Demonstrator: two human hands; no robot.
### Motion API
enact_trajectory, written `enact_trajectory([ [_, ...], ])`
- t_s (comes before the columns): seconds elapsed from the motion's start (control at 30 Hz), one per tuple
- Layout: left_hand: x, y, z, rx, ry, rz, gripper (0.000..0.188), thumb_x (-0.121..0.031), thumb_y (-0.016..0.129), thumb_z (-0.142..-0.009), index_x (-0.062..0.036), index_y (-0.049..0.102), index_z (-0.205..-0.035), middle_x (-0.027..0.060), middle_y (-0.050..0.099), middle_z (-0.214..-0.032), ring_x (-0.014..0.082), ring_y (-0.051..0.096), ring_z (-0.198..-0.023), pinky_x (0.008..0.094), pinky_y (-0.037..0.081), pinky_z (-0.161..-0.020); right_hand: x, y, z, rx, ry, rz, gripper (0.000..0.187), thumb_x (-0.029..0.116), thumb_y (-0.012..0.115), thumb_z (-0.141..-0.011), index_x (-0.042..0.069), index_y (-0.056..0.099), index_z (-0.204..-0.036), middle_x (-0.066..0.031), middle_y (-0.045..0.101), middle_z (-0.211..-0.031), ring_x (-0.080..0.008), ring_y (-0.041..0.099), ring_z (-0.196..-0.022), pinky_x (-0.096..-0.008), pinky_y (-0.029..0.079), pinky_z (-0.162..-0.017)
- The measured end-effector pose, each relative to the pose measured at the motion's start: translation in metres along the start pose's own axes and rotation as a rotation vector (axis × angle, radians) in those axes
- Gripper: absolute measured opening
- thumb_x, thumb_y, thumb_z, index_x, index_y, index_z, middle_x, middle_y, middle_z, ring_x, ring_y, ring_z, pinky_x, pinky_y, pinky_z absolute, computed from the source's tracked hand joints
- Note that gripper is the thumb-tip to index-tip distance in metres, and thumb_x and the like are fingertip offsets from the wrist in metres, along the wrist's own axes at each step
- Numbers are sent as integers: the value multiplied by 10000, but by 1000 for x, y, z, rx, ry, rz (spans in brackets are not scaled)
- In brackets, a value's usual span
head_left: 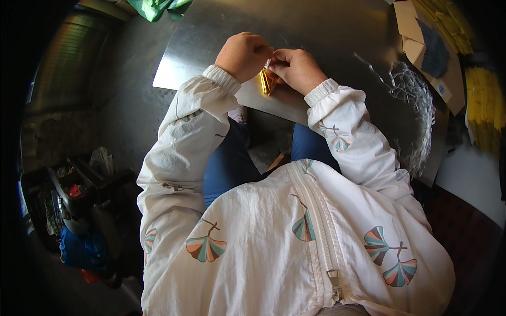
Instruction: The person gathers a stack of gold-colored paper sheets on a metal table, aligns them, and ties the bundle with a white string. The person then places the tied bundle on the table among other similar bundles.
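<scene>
Over the near edge of a metal table (pixel 295 26), both my hands meet around a small shiny gold foil piece (pixel 266 85) that hangs down from the fingers. My left hand (pixel 244 55) is closed, its fingertips pinching at a thin whitish strip (pixel 268 63) above the foil. Close beside it, my right hand (pixel 300 69) is also closed, thumb and forefinger pinched at the top of the foil piece. The fingers partly hide the spot where strip and foil meet.
A loose bundle of silvery strips (pixel 419 113) lies on the table at the right. Beyond it are an opened cardboard box (pixel 414 26) with dark blue material (pixel 433 50) and stacked yellow bundles (pixel 484 105). At the lower left stands dark clutter with a blue bag (pixel 81 247).
</scene>
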State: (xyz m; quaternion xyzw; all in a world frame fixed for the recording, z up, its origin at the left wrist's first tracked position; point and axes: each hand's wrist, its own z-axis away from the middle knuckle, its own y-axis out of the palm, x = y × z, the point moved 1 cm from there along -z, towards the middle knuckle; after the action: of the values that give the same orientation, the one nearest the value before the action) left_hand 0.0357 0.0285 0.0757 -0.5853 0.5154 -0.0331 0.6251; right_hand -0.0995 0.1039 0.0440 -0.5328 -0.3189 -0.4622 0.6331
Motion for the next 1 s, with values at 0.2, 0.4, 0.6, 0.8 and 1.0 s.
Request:
enact_trajectory([
  [0.2, 4, 6, 3, -2, -54, 90, 184, -173, 563, -767, -56, 698, -811, 149, 642, -827, 315, 611, -787, 370, 499, -720, -4, -2, -6, -10, 6, -46, 147, 67, 634, -831, 16, 675, -963, -120, 686, -893, -205, 648, -801, -293, 509, -784],
  [0.4, 5, 6, 8, -8, 17, 227, 144, -125, 587, -763, -47, 695, -819, 135, 629, -808, 300, 611, -771, 352, 499, -694, -7, 0, -6, -20, 17, -118, 178, 77, 646, -820, 20, 676, -986, -124, 687, -917, -215, 654, -826, -301, 507, -788],
  [0.6, 1, 10, 6, 72, 161, 19, 87, -52, 644, -812, -5, 685, -872, 102, 591, -822, 200, 610, -751, 286, 493, -645, -2, -2, -4, -14, 22, 15, 174, 79, 647, -827, 25, 677, -989, -125, 686, -940, -222, 654, -840, -304, 505, -800],
  [0.8, 7, 6, 13, -35, 75, 264, 210, -29, 649, -815, -13, 634, -1024, 89, 611, -885, 160, 609, -701, 265, 501, -605, 0, 1, -2, -46, 45, -61, 167, 96, 634, -835, 35, 683, -982, -121, 687, -942, -223, 657, -855, -314, 509, -798],
  [1.0, 2, 28, 45, -107, -239, 476, 307, 31, 613, -768, -18, 607, -1072, 128, 672, -955, 221, 669, -752, 295, 530, -672, -2, -1, -2, 31, -12, -127, 159, 47, 559, -886, -28, 649, -994, -102, 675, -883, -163, 659, -787, -274, 548, -706],
])
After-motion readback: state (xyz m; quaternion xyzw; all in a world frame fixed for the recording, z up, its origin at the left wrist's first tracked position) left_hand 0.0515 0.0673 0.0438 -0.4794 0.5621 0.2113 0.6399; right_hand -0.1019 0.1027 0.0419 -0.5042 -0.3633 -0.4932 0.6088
